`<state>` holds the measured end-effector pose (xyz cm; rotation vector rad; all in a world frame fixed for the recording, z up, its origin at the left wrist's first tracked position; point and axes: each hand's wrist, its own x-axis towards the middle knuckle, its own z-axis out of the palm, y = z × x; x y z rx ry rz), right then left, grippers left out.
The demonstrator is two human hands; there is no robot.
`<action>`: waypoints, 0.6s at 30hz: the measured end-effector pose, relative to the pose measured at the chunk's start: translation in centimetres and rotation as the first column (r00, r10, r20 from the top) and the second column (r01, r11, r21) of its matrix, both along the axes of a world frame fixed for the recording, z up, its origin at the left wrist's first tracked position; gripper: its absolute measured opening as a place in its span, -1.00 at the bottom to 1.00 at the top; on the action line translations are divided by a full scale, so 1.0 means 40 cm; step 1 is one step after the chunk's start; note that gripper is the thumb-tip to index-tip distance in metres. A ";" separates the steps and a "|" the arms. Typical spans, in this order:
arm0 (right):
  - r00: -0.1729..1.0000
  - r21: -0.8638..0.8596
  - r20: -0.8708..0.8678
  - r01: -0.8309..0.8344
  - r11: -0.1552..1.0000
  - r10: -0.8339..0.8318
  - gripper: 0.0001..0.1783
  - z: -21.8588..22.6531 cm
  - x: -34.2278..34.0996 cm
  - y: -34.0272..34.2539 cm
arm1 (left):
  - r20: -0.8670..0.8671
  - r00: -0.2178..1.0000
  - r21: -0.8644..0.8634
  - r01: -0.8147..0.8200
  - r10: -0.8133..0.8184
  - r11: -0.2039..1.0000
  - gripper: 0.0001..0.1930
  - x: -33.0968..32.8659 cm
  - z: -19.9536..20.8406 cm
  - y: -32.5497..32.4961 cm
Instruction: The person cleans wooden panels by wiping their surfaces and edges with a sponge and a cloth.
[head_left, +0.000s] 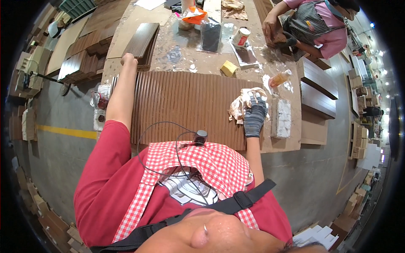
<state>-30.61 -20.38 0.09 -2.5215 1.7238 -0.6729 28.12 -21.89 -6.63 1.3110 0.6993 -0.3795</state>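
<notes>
Tabletop (211, 65): stained and cluttered, running away from the person. A ribbed brown panel (185, 105) lies flat along its near edge and takes up most of the width.

Dark board stack (141, 40): on the tabletop past the panel's far left corner.

White block (282, 118): near the right edge, just beside the panel's right end.

Rag (241, 103): crumpled, pale, lying on the panel's right part.

Right hand (254, 113): in a grey knit glove, fingers curled together over the rag, pressing it on the panel.

Left hand (128, 59): bare, at the panel's far left corner, fingers closed in a fist; whether it holds anything cannot be told.

Yellow sponge (228, 67): just beyond the panel's far edge.

A co-worker's hands (270, 29) work at the far right.
</notes>
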 end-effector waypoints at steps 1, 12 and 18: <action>1.000 0.000 -0.007 0.008 1.000 -0.008 -0.55 -0.003 -0.008 -0.003 | -0.016 0.996 0.057 0.087 -0.086 0.995 -0.70 -0.017 -0.008 -0.018; 0.997 -0.017 0.070 -0.027 0.999 0.028 -0.55 -0.030 -0.026 -0.024 | -0.094 0.922 0.174 0.386 -0.375 0.906 -0.57 0.014 -0.045 -0.040; 0.993 -0.080 0.094 -0.071 0.994 0.078 -0.52 -0.064 -0.039 -0.054 | -0.029 0.675 0.153 0.732 -0.737 0.664 -0.57 0.009 0.025 -0.018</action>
